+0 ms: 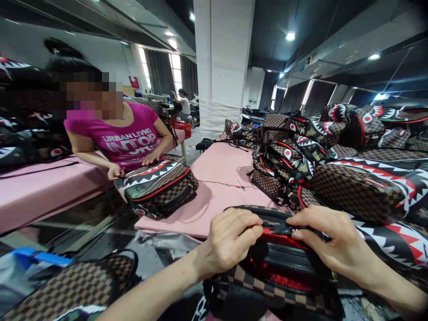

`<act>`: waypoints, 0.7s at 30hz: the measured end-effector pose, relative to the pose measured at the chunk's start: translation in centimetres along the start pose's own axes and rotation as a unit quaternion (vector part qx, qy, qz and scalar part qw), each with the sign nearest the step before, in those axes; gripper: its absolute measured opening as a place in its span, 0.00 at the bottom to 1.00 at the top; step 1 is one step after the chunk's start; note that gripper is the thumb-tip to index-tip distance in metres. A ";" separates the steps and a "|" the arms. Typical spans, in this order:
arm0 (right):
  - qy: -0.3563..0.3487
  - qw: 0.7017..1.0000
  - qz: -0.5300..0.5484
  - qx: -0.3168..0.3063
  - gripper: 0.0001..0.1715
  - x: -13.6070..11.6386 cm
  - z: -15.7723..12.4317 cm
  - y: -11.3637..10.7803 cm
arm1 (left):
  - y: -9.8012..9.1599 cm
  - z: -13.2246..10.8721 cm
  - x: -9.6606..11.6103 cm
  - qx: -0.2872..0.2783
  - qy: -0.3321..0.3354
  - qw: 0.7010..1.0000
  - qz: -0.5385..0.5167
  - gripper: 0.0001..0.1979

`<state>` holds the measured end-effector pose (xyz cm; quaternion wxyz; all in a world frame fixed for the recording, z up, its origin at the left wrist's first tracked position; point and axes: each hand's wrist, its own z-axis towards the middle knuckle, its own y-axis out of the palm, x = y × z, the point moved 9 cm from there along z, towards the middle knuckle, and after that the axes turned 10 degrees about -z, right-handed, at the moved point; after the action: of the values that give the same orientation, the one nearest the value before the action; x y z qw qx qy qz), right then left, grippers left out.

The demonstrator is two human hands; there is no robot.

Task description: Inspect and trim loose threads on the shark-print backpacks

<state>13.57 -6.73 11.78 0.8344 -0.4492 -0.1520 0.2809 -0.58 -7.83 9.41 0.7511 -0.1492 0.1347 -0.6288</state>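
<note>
A brown-and-black checkered backpack (pixel 240 278) stands right in front of me, its top gaping so that red lining (pixel 284 276) shows inside. My left hand (pixel 230 238) is closed, fingers curled over the near-left part of the opening's edge. On the other side of the same edge, my right hand (pixel 329 236) pinches the black trim between thumb and fingers. A short stretch of dark zipper edge (pixel 277 228) runs between the two hands. Whether a zipper pull lies under my right fingertips I cannot make out.
Piled backpacks (pixel 357 189) with shark-mouth patterns crowd the right side of the pink table (pixel 214 167). At the left, a person in a pink shirt (pixel 133 129) handles another backpack (pixel 163 187). More checkered bags (pixel 67 285) lie at lower left. A white pillar (pixel 222 58) rises beyond.
</note>
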 end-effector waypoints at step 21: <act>0.048 0.998 0.020 -0.027 0.08 1.1 -0.1 0.0 | -0.2 -0.1 0.0 0.013 -0.005 1.000 -0.003 0.10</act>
<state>14.49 -6.14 11.74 0.8226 -0.4874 -0.1105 0.2712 -0.75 -7.84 9.42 0.7519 -0.1434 0.1225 -0.6317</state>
